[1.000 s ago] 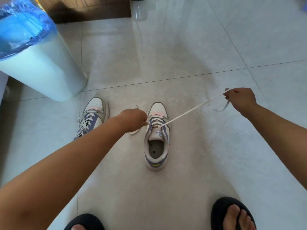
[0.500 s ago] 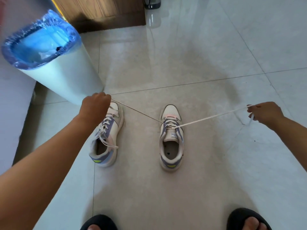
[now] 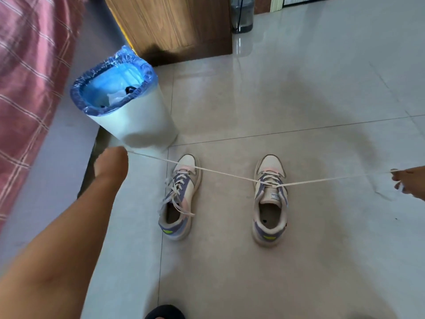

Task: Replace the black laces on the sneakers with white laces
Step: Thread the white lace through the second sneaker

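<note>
Cream-and-purple right sneaker (image 3: pixel 271 199) stands on the tiled floor (image 3: pixel 299 100) at centre, its white flat lace (image 3: pixel 220 173) stretched taut between left hand (image 3: pixel 110 162) at nine o'clock and right hand (image 3: pixel 406 180) at three, each gripping an end. Best pull evenly, matching both ends.

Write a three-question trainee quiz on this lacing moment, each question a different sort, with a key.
1. True or false: the white lace is pulled out to both sides from the sneaker on the right.
2. Multiple choice: the left-hand stretch of that lace passes over A) the toe of the sneaker on the left, B) the bin, C) the wooden cabinet.
3. Fill in: the left hand and right hand each hold one ____ of the lace.

Key: 1 true; 2 A; 3 end.
</note>
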Demonstrator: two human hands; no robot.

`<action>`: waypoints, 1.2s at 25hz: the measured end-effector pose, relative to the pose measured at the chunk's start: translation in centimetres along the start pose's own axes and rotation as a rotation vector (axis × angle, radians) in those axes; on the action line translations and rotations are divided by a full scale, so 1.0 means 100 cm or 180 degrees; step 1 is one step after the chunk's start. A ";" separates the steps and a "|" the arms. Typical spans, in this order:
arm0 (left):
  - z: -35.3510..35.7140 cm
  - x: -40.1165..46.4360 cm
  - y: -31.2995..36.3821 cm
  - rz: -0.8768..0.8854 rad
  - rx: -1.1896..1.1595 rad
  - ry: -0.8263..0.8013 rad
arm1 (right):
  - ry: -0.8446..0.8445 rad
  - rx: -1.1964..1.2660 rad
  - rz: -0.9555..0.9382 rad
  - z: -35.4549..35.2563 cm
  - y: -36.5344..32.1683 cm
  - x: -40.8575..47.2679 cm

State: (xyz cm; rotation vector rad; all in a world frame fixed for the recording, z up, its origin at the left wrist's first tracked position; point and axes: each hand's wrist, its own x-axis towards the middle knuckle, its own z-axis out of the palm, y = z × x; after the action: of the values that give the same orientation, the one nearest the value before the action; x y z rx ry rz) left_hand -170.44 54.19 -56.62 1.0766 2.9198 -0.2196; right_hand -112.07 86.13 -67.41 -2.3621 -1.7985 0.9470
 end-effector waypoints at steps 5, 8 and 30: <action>0.010 -0.010 -0.004 -0.0407 -0.0812 -0.0064 | -0.0085 -0.0852 -0.0155 -0.006 -0.026 -0.033; 0.003 -0.038 0.053 0.0037 -0.1541 -0.0742 | -0.0189 -0.2121 -0.0862 0.014 -0.057 -0.093; 0.051 -0.119 0.233 -0.0480 -0.4453 -0.2335 | -0.0882 -0.0223 -0.1843 0.127 -0.140 -0.202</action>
State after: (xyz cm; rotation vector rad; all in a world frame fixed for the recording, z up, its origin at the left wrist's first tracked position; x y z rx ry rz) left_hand -146.43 63.32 -63.76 0.3551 1.7213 1.0138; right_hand -133.24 68.73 -63.59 -1.6201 -2.4448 1.1604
